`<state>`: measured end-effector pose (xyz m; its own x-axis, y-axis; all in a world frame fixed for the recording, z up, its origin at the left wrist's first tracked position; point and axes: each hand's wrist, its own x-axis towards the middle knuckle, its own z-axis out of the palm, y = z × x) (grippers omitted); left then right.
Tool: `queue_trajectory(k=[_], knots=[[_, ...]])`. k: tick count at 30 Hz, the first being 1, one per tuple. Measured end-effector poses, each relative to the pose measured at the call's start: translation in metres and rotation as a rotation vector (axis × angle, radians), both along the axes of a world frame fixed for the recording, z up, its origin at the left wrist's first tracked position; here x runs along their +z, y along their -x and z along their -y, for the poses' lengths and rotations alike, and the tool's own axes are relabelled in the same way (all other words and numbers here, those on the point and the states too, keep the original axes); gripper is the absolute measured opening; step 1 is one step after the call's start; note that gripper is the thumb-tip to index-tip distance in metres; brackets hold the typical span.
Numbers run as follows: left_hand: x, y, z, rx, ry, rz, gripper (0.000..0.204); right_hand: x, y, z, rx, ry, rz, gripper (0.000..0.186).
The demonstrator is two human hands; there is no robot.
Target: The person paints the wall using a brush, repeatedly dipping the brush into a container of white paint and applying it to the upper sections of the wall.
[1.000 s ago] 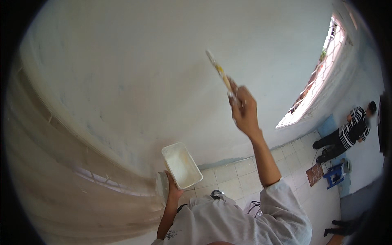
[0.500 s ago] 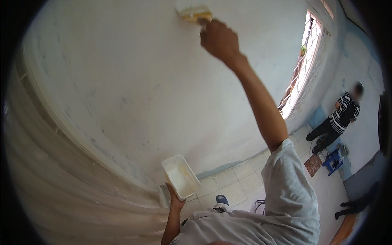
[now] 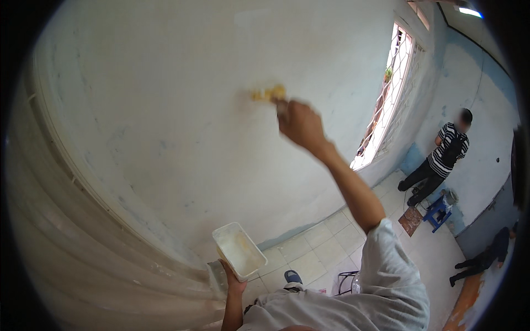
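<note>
Your left hand [image 3: 233, 282] is low and close to you, with its fingers closed around the bottom end of a white plastic tub [image 3: 238, 251]. The tub is long, has no lid and tips a little toward the wall. Inside it there is a thin layer of pale, creamy paint on the bottom and sides. It is far from full.

Below the tub you can see the tiled floor [image 3: 320, 248] and the blue toe of your shoe [image 3: 292, 276].

Your right arm reaches up and out. Your right hand [image 3: 301, 124] is shut tight around the handle of a paintbrush [image 3: 269, 94]. The brush looks blurry, and its yellowish bristles touch the white wall [image 3: 165, 110] well above the tub.

Farther off, to your right, there is a barred window [image 3: 389, 94]. Past it, 1 person in a striped shirt [image 3: 444, 154] stands by the blue wall, next to a small blue stool [image 3: 436, 209].
</note>
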<state>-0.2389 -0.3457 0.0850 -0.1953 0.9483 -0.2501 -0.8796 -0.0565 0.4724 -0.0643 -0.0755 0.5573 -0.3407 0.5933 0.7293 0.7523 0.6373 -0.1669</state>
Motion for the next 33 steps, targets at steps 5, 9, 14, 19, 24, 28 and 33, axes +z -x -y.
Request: queue_trajectory(k=[5,9,14,19,24,28,33], knots=[[0.013,-0.009,-0.003,-0.064,-0.07,0.009,0.08,0.169,0.001,-0.021,-0.061,-0.24,-0.131,0.037],[0.003,-0.012,-0.001,-0.028,-0.124,-0.044,0.077,0.198,0.022,-0.027,-0.009,-0.094,-0.068,0.043],[-0.012,-0.006,0.001,-0.034,-0.133,0.041,0.074,0.092,0.04,-0.039,-0.068,-0.059,0.018,0.041],[-0.008,-0.008,-0.005,0.045,-0.103,-0.145,0.074,-0.051,0.03,-0.015,-0.059,0.186,0.185,0.026],[-0.003,-0.005,-0.009,-0.001,-0.135,0.001,0.077,-0.069,0.008,-0.047,0.044,0.473,0.427,0.033],[0.008,-0.019,-0.014,-0.022,-0.111,0.025,0.077,0.048,0.0,-0.091,0.001,0.223,0.485,0.022],[0.018,-0.024,-0.015,-0.032,-0.123,0.037,0.076,0.212,-0.003,-0.076,0.0,-0.129,0.402,0.027]])
